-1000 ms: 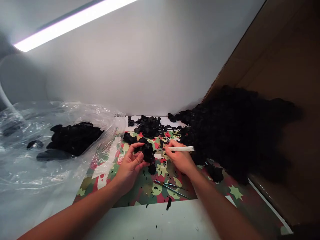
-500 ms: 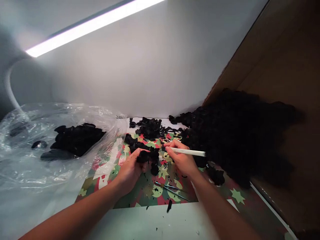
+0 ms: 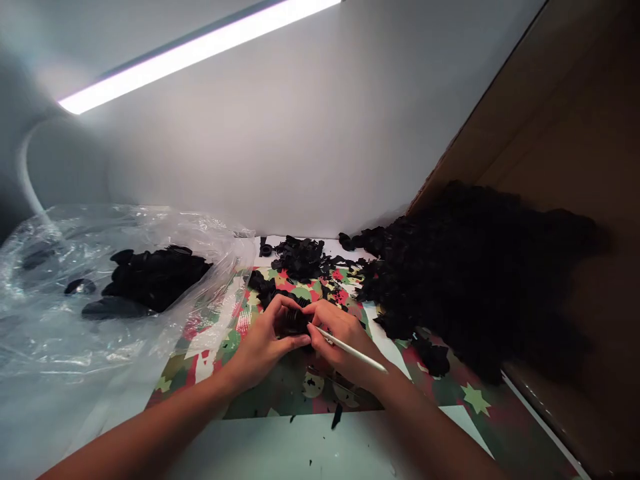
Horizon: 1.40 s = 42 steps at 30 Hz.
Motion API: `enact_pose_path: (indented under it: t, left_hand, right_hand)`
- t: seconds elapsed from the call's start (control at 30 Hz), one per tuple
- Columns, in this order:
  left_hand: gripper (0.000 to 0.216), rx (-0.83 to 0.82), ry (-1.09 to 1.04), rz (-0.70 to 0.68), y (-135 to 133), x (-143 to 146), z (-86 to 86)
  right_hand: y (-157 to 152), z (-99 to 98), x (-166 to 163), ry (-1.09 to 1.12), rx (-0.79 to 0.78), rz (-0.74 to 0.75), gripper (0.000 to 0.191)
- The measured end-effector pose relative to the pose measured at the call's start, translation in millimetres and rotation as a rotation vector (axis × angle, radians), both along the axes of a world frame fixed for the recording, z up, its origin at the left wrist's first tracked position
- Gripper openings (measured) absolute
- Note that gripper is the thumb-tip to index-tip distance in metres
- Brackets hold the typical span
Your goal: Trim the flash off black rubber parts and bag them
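My left hand pinches a small black piece between thumb and fingers above a patterned red and green mat. My right hand is closed round a thin white stick-like tool, whose shaft points back toward my right wrist. Its fingertips meet the same black piece from the right. Both hands sit close together at the middle of the mat.
A large heap of black pieces fills the right side against a brown cardboard wall. A smaller black pile lies behind the hands. A clear plastic bag with black pieces lies left. Thin metal tools rest by my right wrist.
My right hand moved left and down to meet the left hand, and the white tool swung from pointing right to pointing back toward my wrist. The black piece now sits between both hands.
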State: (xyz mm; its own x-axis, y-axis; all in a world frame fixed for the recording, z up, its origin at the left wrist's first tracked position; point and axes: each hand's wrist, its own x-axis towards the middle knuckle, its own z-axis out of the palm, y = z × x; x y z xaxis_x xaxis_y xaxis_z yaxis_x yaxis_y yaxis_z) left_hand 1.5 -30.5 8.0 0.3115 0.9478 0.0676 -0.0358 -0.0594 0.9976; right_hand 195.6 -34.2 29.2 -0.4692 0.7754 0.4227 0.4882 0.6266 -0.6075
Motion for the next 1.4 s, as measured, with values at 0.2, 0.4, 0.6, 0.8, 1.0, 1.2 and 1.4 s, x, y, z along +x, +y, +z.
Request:
enact_pose_path:
  t: [0.2,0.4,0.6,0.8,1.0,1.2,1.4]
  left_hand:
    - [0.020,0.411,0.352,0.053,9.4,-11.1,8.2]
    - [0.015,0.232,0.320,-0.056,10.8,-15.9,19.5]
    - [0.025,-0.013,0.049,-0.163,12.7,-18.5,17.3]
    - [0.028,-0.084,-0.017,-0.107,14.1,-14.1,6.4]
    - [0.020,0.132,0.088,0.014,11.4,-12.4,2.7]
    - [0.016,0.363,0.284,-0.003,10.6,-13.6,3.4]
    - [0.013,0.486,0.356,0.088,8.9,-11.7,3.4]
  right_hand:
    - [8.6,-6.0,7.7,-0.096,0.184,-0.003,0.019]
    - [15.7,-17.6,1.2,-0.168,0.280,-0.108,0.025]
    - [20.4,-20.1,-6.9,-0.266,0.355,-0.224,0.031]
    - [12.7,-2.5,-0.4,-0.132,0.164,-0.124,0.020]
    - [4.3,9.5,12.3,0.166,0.107,-0.178,0.023]
    - [9.6,-8.8,4.2,0.100,0.095,0.003,0.031]
    - [8.8,-17.1,-4.9,0.194,0.055,-0.093,0.020]
